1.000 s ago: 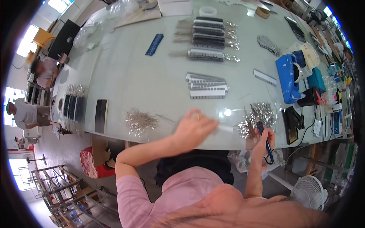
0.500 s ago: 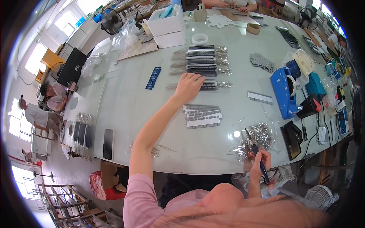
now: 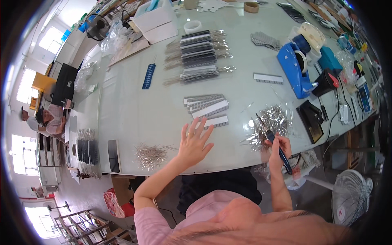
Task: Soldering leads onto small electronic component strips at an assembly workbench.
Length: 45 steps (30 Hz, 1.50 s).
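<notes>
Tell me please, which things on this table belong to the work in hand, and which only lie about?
Likely in use: pen-shaped tool in the right fingers; white strips near the left fingers; silvery wire pile.

Likely lying about: phone; blue tape dispenser; white roll.

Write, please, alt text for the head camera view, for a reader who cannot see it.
A person's left hand is spread at a white-and-gray strip on a glossy table, while the right hand holds a dark blue pointed tool by a heap of thin silvery pieces. Farther back lie more strips and dark bundles with silvery ends.
</notes>
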Each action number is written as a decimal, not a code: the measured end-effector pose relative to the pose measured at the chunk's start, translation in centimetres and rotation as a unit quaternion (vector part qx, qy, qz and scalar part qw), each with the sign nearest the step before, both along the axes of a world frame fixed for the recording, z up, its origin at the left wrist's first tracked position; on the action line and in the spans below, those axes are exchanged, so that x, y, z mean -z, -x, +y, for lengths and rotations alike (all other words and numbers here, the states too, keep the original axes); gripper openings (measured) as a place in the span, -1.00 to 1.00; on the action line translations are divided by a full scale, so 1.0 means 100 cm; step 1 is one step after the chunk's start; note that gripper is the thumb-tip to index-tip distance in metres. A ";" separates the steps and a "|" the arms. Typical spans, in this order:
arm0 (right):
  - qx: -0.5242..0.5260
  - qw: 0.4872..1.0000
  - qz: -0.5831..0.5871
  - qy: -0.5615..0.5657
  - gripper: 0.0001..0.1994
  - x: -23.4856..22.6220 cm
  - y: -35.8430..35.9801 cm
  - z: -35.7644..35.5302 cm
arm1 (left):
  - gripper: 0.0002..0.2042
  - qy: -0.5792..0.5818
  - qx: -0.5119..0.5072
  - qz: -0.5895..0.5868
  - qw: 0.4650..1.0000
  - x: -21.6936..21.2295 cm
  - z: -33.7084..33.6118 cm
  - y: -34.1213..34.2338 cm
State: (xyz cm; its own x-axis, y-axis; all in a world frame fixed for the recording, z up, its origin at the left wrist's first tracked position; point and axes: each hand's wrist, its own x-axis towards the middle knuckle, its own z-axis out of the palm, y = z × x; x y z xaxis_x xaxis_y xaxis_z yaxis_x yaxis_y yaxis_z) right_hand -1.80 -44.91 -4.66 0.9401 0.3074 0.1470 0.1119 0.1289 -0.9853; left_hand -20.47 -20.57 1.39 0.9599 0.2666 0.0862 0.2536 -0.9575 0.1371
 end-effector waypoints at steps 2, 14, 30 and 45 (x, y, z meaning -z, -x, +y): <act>0.002 1.000 -0.015 0.007 -0.89 0.001 0.002 0.001 | -0.42 0.018 -0.011 0.016 1.000 0.000 -0.013 0.016; -0.003 1.000 -0.015 0.001 -0.96 -0.018 0.005 0.012 | -0.48 0.095 0.034 -0.079 0.992 -0.004 -0.061 -0.010; 0.003 1.000 -0.012 -0.001 -0.95 -0.021 0.014 0.002 | -0.40 0.071 0.032 -0.041 0.996 -0.002 -0.066 0.004; -0.122 0.944 -0.246 0.182 -0.87 -0.069 0.047 -0.017 | -0.45 0.038 -0.018 -0.029 0.999 0.013 -0.065 0.044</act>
State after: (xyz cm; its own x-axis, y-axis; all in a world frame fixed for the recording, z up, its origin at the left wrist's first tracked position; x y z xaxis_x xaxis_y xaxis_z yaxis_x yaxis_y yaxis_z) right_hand -6.50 -46.65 2.25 0.6803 0.6212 0.3890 0.5777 -0.1279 -0.8062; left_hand -24.84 -27.06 0.05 0.9436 0.3087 0.1193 0.2771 -0.9340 0.2254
